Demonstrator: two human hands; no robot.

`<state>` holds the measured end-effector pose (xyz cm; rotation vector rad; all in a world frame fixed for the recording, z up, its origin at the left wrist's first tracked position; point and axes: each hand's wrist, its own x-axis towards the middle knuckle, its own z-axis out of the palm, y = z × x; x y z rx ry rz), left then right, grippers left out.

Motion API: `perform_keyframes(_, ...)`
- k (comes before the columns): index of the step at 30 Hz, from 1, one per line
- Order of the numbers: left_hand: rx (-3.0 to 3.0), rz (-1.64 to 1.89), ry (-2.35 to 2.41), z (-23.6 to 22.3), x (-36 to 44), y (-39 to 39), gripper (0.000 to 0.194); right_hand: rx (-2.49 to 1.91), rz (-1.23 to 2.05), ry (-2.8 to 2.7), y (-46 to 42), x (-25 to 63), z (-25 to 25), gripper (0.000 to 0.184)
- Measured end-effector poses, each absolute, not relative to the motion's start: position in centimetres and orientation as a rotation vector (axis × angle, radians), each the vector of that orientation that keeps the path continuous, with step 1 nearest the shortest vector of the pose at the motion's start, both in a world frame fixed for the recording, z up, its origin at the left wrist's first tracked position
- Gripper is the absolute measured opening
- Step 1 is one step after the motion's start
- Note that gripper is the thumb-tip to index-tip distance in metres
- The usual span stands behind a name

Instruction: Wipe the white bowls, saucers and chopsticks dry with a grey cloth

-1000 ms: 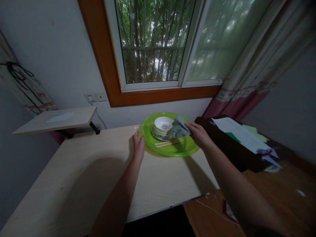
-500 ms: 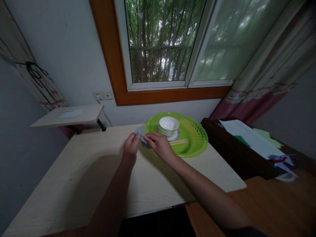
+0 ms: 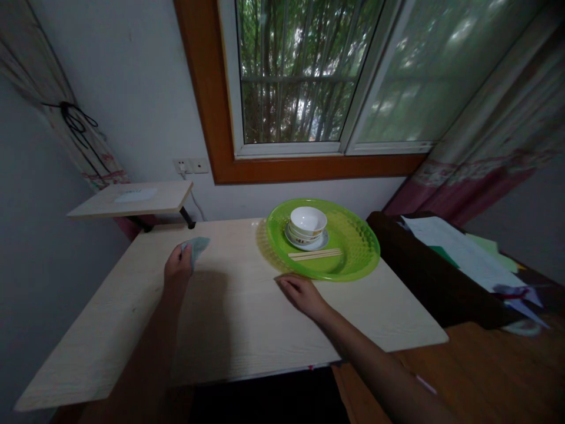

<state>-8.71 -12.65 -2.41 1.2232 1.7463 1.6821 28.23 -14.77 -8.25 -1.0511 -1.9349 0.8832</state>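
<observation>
In the head view, my left hand (image 3: 178, 264) is closed around a thin grey-blue cloth (image 3: 196, 248) over the left part of the table. One end of the cloth sticks out to the right of my fingers. My right hand (image 3: 303, 294) lies low over the table by the front rim of a round green plastic tray (image 3: 359, 272), its fingers curled with nothing visible in them. Inside the tray, white bowls (image 3: 309, 220) are stacked on a small plate (image 3: 321, 242). Several pale chopsticks (image 3: 315, 254) lie in front of that stack.
The pale wooden table (image 3: 247, 330) stands against the wall under a window. A small raised shelf (image 3: 170, 197) with a paper label is at its back left. To the right, papers (image 3: 450, 241) lie on a dark piece of furniture (image 3: 406, 277).
My hands have moved apart. The cloth has gone left with my left hand; my right hand has let go of it and come down nearer, in front of the tray.
</observation>
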Motion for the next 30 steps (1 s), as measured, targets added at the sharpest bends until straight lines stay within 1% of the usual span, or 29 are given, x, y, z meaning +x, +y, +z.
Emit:
perform_keyframes(2, 1.294, 1.603, 1.817, -4.0, -9.4, -12.6, 0.029, -1.116, 0.910, -1.882, -14.7, 29.0, -9.1, 0.036)
perform_keyframes(4, 1.507, 1.439, 1.707, -5.9, -9.1, -12.8, 0.034, -1.126, 0.931, -1.862, -14.6, 29.3, -9.4, 0.037)
perform_keyframes(6, 1.809, 1.117, 1.541, -7.8, -8.1, -13.3, 0.039, -1.105, 0.940, -1.871, -14.5, 29.3, -9.3, 0.037)
perform_keyframes(9, 2.045, 0.900, 1.490, -9.5, -6.2, -14.4, 0.038, -1.086, 0.931, -1.890, -14.5, 29.1, -9.2, 0.035)
perform_keyframes(11, 2.125, 0.825, 1.416, -9.7, -5.0, -14.9, 0.041, -1.080, 0.920, -1.899, -14.5, 29.1, -9.2, 0.035)
perform_keyframes(15, 2.227, 0.737, 1.288, -8.8, -3.1, -15.1, 0.055, -1.056, 0.883, -1.923, -14.7, 29.2, -9.1, 0.033)
perform_keyframes(20, 2.433, 0.609, 1.226, -9.0, -2.0, -14.2, 0.049, -1.026, 0.855, -1.960, -14.9, 29.1, -8.7, 0.033)
perform_keyframes(26, 2.518, 0.578, 1.185, -10.1, -0.3, -12.1, 0.054, -1.013, 0.820, -1.997, -14.7, 29.1, -8.8, 0.029)
perform_keyframes(30, 2.752, 0.318, 1.360, -10.2, 1.7, -8.9, 0.061, -1.014, 0.766, -2.024, -14.6, 29.0, -9.2, 0.029)
